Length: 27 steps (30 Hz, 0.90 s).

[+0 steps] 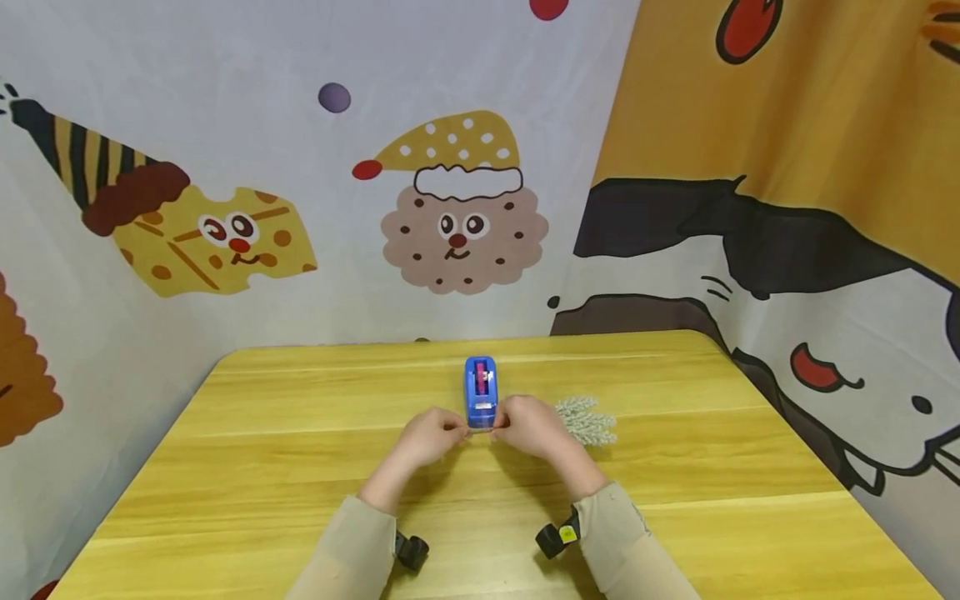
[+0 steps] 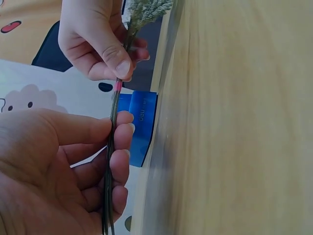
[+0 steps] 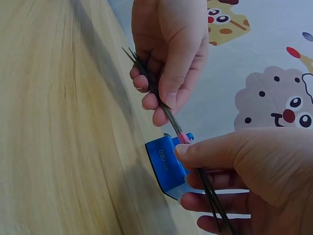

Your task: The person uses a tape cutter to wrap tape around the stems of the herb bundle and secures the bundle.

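Both hands hold one bunch of dried flowers (image 1: 587, 422), its pale fluffy heads out to the right and its thin dark stems (image 2: 108, 171) running leftward. A band of pink tape (image 2: 118, 85) goes round the stems between the two hands. My left hand (image 1: 432, 436) pinches the bare stems between thumb and curled fingers. Just on the flower side of the pink band, my right hand (image 1: 529, 425) pinches the stems with thumb and fingers. Right behind the stems stands a blue tape dispenser (image 1: 481, 410) with a pink roll in it.
The wooden table (image 1: 285, 467) spreads out around the hands. Behind it hangs a cloth (image 1: 337, 308) printed with cartoon figures, close to the table's back edge. A small camera is strapped to each wrist.
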Motion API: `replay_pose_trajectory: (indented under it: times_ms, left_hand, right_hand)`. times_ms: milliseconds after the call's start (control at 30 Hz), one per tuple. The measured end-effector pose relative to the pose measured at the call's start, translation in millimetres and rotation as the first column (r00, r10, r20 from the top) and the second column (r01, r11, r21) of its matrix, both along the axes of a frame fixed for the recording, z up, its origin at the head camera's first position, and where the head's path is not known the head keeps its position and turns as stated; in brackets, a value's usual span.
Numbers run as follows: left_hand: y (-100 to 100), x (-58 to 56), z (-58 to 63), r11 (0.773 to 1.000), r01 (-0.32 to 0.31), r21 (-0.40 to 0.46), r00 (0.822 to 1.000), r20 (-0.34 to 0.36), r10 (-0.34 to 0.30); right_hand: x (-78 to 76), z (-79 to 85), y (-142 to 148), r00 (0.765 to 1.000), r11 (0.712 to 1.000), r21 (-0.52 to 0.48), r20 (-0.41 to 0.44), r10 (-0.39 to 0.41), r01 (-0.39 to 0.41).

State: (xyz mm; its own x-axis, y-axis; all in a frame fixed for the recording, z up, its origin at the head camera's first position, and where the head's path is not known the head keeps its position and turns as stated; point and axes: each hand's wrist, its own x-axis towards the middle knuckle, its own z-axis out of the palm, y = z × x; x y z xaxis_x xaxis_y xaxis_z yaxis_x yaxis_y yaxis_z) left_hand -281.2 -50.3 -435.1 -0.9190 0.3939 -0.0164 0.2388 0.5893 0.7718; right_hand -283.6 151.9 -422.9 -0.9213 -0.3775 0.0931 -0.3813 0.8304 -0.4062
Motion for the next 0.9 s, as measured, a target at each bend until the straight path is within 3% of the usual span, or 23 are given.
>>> replay_pose_trajectory:
  times_ms: [300,633,900]
  left_hand:
    - [1.6,0.3,1.0,0.999,-0.043,-0.007,0.999,-0.012,0.043]
    - [5.5,0.7,0.8,0.995,-0.096,0.019,0.995,-0.001,0.096]
    - [6.1,0.9,0.5,0.997,-0.076,0.02,0.997,-0.016,0.076]
  right_hand:
    - [-0.4,2.6,1.8,0.998,0.998,-0.02,0.035,0.053,-0.053]
    - [-1.0,1.7,1.9,1.0,1.0,0.015,0.008,0.003,-0.004]
    - [-0.1,1.5,0.1,0.999,1.0,0.022,-0.023,-0.022,0.023]
